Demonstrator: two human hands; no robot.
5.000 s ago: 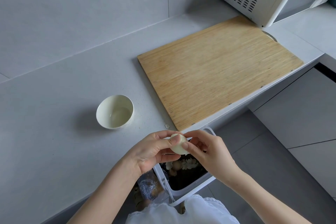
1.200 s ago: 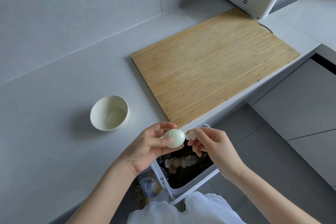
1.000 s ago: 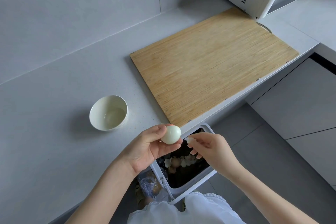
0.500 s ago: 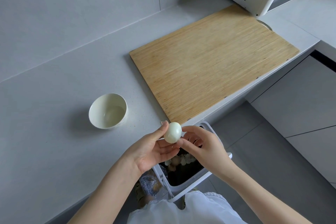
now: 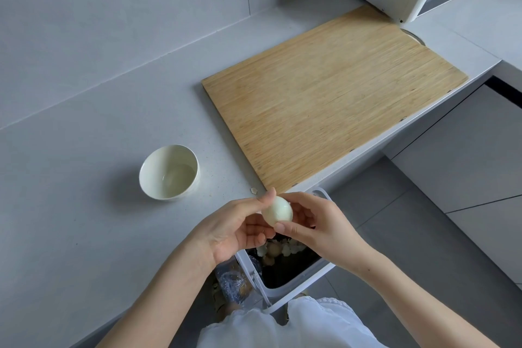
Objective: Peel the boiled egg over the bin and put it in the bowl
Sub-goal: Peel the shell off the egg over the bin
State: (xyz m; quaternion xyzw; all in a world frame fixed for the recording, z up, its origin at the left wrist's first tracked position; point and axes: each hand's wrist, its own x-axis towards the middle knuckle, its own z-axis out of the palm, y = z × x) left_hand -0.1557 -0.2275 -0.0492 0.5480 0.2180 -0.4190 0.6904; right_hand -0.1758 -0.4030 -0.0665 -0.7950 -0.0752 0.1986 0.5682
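The pale, smooth, oval boiled egg (image 5: 278, 210) is held in the air between both hands, above the near edge of the bench (image 5: 84, 206) and the far end of the bin. The left hand (image 5: 234, 230) pinches it with the thumb on top and curled fingers below; the right hand (image 5: 319, 223) grips it from the other side, thumb at the lower end and fingers curved behind. The surface that shows looks bare and glossy, with no shell visible, though the far side is hidden.

Directly below, the white rectangular plastic bin (image 5: 296, 285) holds a scatter of pale shell pieces (image 5: 282, 248), so the peeling seems all but finished. One small shell chip (image 5: 254, 190) lies on the bench just beside the corner of the rectangular bamboo cutting board (image 5: 333, 99).

The small round cream bowl (image 5: 169, 178) stands to the left, well apart from the hands, and has no egg in it. What is left, I judge, is a last check for shell and then carrying the egg over to the bowl.
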